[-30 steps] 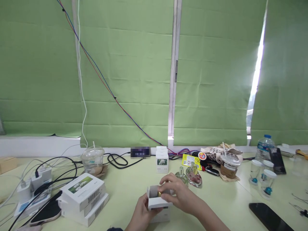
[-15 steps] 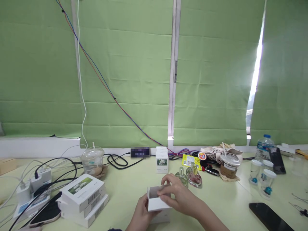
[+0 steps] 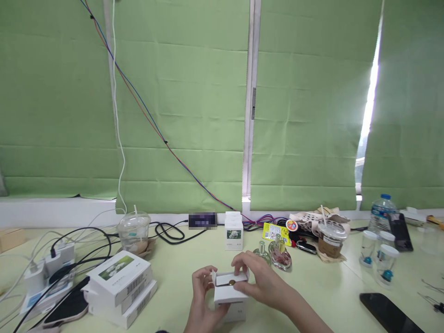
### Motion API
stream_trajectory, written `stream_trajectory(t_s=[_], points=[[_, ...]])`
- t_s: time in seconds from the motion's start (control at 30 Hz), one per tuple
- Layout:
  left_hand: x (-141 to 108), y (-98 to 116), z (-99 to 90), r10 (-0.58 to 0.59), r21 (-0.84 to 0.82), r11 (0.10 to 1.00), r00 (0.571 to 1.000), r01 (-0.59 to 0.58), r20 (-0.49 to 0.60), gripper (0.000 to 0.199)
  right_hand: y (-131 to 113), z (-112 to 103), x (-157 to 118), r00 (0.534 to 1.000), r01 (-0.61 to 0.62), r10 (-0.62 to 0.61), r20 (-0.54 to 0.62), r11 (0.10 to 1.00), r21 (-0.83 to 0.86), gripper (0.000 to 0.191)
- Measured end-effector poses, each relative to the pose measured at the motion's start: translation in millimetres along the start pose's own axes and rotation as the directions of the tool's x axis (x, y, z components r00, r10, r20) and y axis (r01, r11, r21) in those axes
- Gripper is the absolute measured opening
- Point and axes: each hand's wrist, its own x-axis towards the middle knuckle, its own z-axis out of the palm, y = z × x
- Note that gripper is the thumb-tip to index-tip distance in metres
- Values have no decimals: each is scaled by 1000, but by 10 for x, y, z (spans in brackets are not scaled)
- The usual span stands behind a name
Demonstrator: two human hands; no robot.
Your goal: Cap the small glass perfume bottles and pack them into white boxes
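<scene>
In the middle of the front of the table stands a small white box with its top partly open. A small round gold-brown piece shows in the gap at its top; what it belongs to is hidden in the box. My left hand grips the box's left side, thumb low on the front and fingers raised by the left flap. My right hand closes over the top right corner, fingertips at the back flap and thumb at the front edge. Just beyond are glass perfume bottles, one green and one pinkish.
Flat white boxes are stacked at left, near chargers and cables. More white boxes stand in a row at the back. Drink cups, lidded jars, a water bottle and a phone are to the right.
My right fingers have come up from inside the box to its back flap. My left fingers have lifted to the left flap. A white panel and the gold-brown piece now show at the opening.
</scene>
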Motion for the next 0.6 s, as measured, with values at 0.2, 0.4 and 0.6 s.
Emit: stream_trajectory(t_s=[0.2, 0.4, 0.6], points=[[-49, 6, -21, 158, 109, 981, 987, -162, 41, 34, -15, -26, -3, 999, -26, 26, 19, 1000, -1, 27], [-49, 93, -3, 149, 125, 980, 986, -158, 80, 27, 14, -24, -4, 1000, -26, 27, -13, 999, 26, 25], [-45, 126, -2, 176, 45, 982, 975, -184, 137, 26, 89, 68, 56, 998, 2, 5, -68, 994, 111, 15]])
